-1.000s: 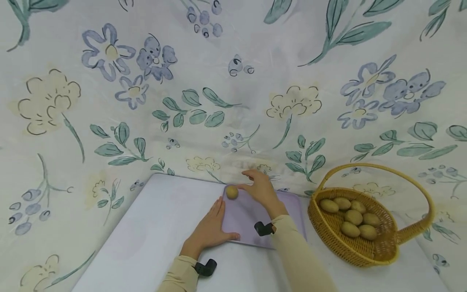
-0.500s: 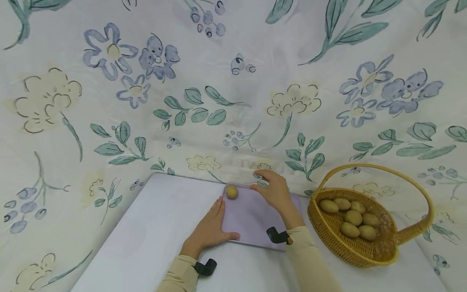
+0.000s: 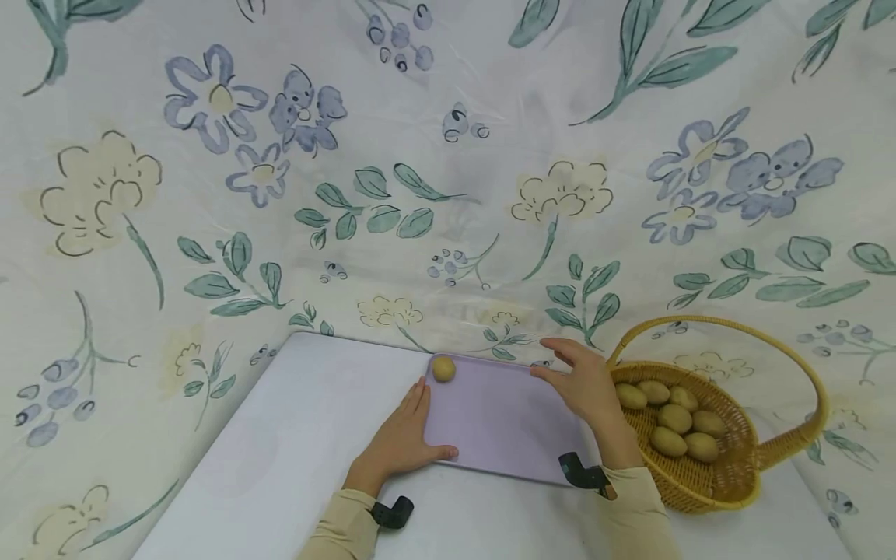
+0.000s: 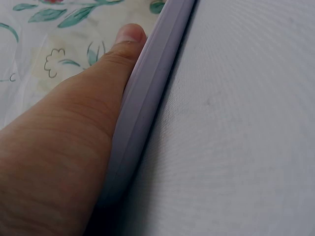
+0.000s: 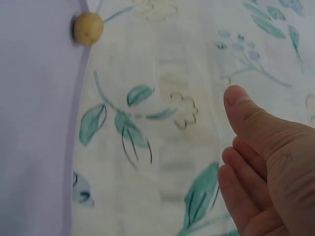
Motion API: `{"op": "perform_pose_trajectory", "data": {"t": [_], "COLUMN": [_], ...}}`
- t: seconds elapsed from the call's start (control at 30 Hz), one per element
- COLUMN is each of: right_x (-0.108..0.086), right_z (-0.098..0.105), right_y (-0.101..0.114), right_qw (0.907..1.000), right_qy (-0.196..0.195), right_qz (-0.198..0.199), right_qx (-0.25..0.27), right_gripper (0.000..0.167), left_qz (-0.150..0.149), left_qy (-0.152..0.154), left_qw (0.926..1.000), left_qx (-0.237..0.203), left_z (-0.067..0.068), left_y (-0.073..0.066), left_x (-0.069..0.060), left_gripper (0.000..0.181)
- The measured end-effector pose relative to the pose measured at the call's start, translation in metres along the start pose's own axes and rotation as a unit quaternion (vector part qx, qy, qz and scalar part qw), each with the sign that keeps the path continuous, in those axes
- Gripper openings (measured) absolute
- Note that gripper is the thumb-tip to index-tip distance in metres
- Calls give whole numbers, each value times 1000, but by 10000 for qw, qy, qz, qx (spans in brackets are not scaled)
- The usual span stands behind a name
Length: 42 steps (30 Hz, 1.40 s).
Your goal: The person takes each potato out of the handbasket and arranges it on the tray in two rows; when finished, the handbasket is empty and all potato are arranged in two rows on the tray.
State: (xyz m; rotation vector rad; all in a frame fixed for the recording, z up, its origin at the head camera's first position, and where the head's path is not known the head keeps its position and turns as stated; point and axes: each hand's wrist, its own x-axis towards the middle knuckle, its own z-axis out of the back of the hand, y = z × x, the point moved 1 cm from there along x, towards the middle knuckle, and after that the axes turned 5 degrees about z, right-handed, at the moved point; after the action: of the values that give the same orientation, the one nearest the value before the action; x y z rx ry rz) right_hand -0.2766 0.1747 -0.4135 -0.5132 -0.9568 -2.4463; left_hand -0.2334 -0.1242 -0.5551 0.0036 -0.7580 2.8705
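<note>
A light purple tray [image 3: 497, 420] lies on the white table, with one round potato [image 3: 443, 369] in its far left corner. My left hand [image 3: 395, 439] rests along the tray's left edge, fingers straight, thumb at the near edge. In the left wrist view the thumb [image 4: 129, 42] lies against the tray's rim [image 4: 147, 93]. My right hand [image 3: 584, 386] is over the tray's right side beside the basket, thumb and fingers apart, holding nothing. The right wrist view shows the hand [image 5: 270, 162] empty, away from the potato [image 5: 88, 28].
A yellow wicker basket [image 3: 735, 467] with a tall handle stands right of the tray, holding several potatoes [image 3: 674, 418]. White table surface [image 3: 280, 420] extends left of the tray. A floral cloth [image 3: 420, 117] hangs behind the table.
My right hand has moved right, away from the potato in the tray corner and up to the basket's left side. My left hand has stayed at the tray's edge.
</note>
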Motion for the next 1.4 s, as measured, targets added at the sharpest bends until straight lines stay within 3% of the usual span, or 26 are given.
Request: {"op": "perform_pose_trajectory", "data": {"t": [0.17,0.57,0.8,0.9,1.03,1.17,1.4], "right_x": [-15,-52,-70,-72,-74,-75,-77], "right_z": [23,79,105,115,126,132,134], "right_y": [-19,-63,-101,-115,-125,-132,-149], "right_qw": [9987,9905,9851,9820,9756,9721,9720], "right_qy": [155,255,366,452,660,751,805], "right_qz": [-474,-1095,-1576,-1673,-1876,-2103,-2096], "right_qx": [-146,-797,-590,-745,-934,-720,-695], "right_gripper": [51,56,63,65,71,76,71], "left_qz": [20,113,147,150,131,118,91], "left_qy": [-32,-96,-108,-129,-134,-168,-183], "left_qw": [10000,9998,9998,9997,9997,9997,9997], "left_qx": [5,140,120,144,149,159,113], "left_z": [0,-1,1,1,0,-1,-2], "left_y": [-1,-4,-8,-9,-8,-7,-7], "left_x": [2,6,8,9,9,9,9], "left_gripper": [132,130,129,129,128,128,128]}}
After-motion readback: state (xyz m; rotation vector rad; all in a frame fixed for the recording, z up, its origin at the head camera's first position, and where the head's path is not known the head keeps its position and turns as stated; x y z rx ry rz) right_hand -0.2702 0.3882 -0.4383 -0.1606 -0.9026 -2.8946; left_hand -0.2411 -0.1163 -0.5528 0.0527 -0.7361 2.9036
